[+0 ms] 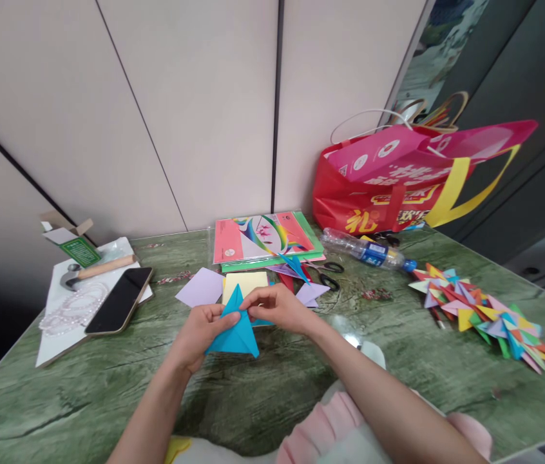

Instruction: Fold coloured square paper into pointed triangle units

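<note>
A folded sheet of blue origami paper (234, 338) is held up over the front middle of the table, its pointed tip upward. My left hand (205, 328) grips its left edge, thumb across the front. With thumb and fingertips, my right hand (277, 307) pinches the right edge near the tip. Just behind lies a pad of cream paper squares (246, 281). Lilac paper pieces (201, 288) lie to both sides of it. A small blue folded piece (296, 267) and black-handled scissors (329, 281) are to the right.
Packs of coloured paper (263, 235) lie at the back. A plastic bottle (373, 251) and a red gift bag (379, 183) stand right of them. Colourful folded paper pieces (485, 316) lie far right. At left are a phone (120, 301), a hammer (103, 267) and a small box (79, 250).
</note>
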A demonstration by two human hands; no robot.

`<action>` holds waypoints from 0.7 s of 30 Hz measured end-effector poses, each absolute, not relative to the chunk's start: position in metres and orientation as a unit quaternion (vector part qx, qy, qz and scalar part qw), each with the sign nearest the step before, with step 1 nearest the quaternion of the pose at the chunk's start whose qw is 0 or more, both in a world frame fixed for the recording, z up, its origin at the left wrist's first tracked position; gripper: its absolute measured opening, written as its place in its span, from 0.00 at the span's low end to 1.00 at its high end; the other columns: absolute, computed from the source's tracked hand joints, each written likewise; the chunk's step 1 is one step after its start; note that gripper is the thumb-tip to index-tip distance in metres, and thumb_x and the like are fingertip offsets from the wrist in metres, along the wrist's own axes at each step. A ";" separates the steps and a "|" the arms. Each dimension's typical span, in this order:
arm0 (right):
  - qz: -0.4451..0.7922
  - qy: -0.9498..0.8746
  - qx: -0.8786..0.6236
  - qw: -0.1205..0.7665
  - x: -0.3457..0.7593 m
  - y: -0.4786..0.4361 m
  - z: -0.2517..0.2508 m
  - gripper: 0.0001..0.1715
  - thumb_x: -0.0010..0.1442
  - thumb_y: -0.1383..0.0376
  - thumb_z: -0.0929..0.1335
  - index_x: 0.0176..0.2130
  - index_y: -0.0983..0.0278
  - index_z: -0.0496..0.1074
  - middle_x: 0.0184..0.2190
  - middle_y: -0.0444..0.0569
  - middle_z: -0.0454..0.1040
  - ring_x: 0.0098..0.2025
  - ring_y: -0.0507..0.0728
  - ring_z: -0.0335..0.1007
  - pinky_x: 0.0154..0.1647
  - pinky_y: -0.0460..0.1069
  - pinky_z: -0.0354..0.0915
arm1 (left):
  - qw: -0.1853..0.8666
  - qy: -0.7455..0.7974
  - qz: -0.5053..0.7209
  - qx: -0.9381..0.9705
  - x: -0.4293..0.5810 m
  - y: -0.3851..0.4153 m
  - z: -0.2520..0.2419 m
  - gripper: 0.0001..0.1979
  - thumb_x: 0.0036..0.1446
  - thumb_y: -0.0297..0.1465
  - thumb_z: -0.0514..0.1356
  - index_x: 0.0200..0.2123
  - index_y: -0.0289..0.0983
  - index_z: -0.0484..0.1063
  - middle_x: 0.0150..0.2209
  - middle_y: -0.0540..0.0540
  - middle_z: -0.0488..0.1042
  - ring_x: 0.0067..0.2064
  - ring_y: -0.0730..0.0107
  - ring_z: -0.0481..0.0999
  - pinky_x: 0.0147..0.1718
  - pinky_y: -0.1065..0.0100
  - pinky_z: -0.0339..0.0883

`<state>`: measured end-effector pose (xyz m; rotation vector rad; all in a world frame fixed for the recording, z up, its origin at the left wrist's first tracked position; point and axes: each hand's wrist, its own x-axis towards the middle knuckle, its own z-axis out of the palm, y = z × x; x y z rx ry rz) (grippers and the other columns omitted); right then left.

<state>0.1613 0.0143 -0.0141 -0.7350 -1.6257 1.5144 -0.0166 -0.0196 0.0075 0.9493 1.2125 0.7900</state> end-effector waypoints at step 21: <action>0.533 -0.678 -0.275 0.424 0.163 0.016 -0.018 0.05 0.46 0.68 0.70 0.28 0.66 0.75 0.29 0.48 0.73 0.31 0.53 0.68 0.32 0.47 0.65 | 0.655 0.500 0.352 0.444 -0.014 -0.021 0.016 0.17 0.34 0.37 0.70 0.27 0.30 0.76 0.20 0.47 0.76 0.20 0.77 0.68 0.21 0.77 0.61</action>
